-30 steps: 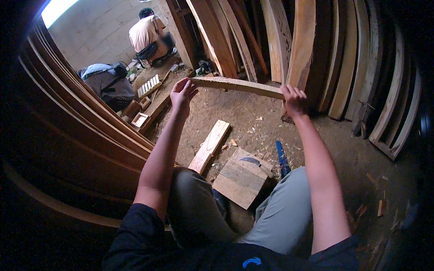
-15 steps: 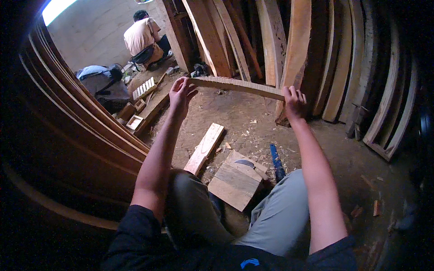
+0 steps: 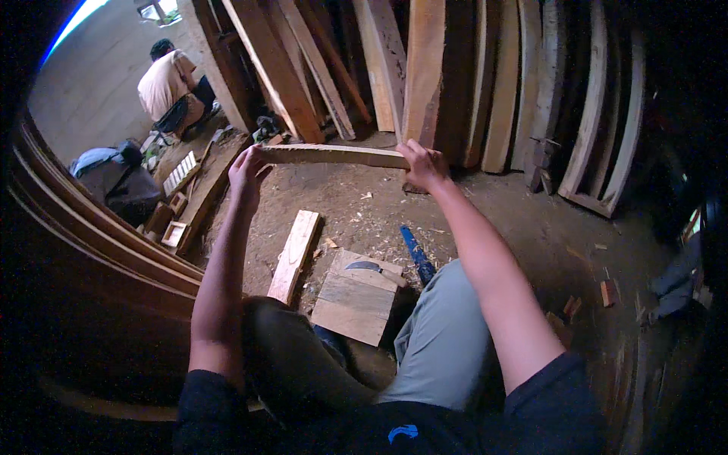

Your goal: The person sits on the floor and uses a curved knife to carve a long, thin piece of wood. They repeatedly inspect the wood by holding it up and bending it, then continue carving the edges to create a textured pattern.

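A long, narrow wooden strip (image 3: pixel 334 156) is held up level in front of me, stretched between both hands. My left hand (image 3: pixel 247 171) pinches its left end, and the fingers of my right hand (image 3: pixel 426 164) close round the right end. Below it, between my knees, stands a wooden block (image 3: pixel 350 305) with a curved-blade knife (image 3: pixel 370 267) lying on its top, the pale handle toward the right. A pale plank (image 3: pixel 294 258) lies on the ground left of the block. To the block's right is a blue tool (image 3: pixel 416 254) whose kind I cannot make out.
Tall boards (image 3: pixel 422 76) lean along the far side. Long planks (image 3: pixel 98 220) run along my left. Wood shavings (image 3: pixel 364 216) litter the dirt floor. A person (image 3: pixel 168 87) crouches at the far left, near small wooden boxes (image 3: pixel 174 233). Wood scraps (image 3: pixel 607 293) lie at the right.
The view has swung to the right, so the surroundings sit further left. The strip has turned slightly and now lies nearly level. Both hands keep hold of its ends.
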The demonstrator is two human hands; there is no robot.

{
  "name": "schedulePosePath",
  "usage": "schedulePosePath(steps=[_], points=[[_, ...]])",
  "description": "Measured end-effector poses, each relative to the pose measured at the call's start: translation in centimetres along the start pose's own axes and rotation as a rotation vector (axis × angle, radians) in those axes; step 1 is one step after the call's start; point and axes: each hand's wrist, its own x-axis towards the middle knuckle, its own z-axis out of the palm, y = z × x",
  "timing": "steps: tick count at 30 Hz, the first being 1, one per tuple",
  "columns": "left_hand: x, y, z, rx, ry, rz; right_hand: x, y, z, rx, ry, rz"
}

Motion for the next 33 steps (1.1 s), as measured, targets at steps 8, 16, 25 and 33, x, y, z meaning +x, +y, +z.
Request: schedulePosePath(steps=[8, 16, 25, 33], points=[[-0.1, -0.1, 0.1, 0.034, -0.031, 0.135, 0.0, 0.3, 0.2, -0.032, 0.125, -0.084], [-0.9, 1.5, 0.4, 0.19, -0.089, 0.394, 0.1, 1.2, -0.2, -0.047, 0.209, -0.147], [-1.2, 1.9, -0.4, 0.267, -0.192, 0.345, -0.2, 1.2, -1.5, -0.042, 0.225, -0.168], [-0.7, 0.8, -0.2, 0.262, -0.129, 0.432, -0.4, 1.4, -1.6, -0.01, 0.016, 0.037]])
